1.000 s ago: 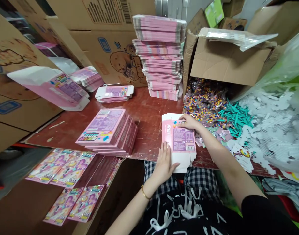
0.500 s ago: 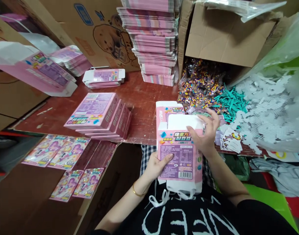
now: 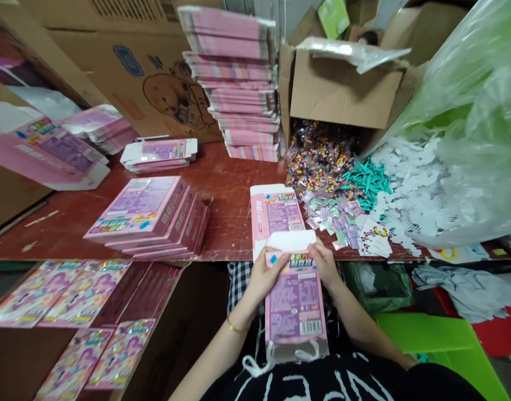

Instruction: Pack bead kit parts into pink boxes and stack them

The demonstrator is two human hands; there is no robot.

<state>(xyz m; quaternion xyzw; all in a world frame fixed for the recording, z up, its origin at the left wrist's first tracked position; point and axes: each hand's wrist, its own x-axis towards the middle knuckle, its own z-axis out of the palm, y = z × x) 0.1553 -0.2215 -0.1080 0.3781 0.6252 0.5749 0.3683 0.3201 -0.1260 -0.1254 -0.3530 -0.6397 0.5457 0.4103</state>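
Note:
A pink and purple printed carton [image 3: 297, 306] is upright against my body, its white top flap [image 3: 292, 240] standing up. My left hand [image 3: 263, 274] grips its upper left corner, thumb across the printed front. At the upper right corner, my right hand [image 3: 324, 265] pinches the edge near the flap. The fingers behind the carton are hidden. Just beyond it, another pink carton [image 3: 277, 214] lies on the red-brown table [image 3: 222, 192], partly under the held one.
Stacked filled-out cartons [image 3: 142, 209] stand left, above an open cardboard box [image 3: 155, 340] holding more cartons. A tall pile of flat cartons [image 3: 242, 89] rises behind. At right lie small sachets [image 3: 334, 214], bead bags [image 3: 322, 156], teal sticks [image 3: 370, 178] and white pegboards [image 3: 414, 184].
My left hand has moved up from the carton's lower left side to its top corner. My right hand has come down off the flap to the right corner. The carton sits lower, nearer my body.

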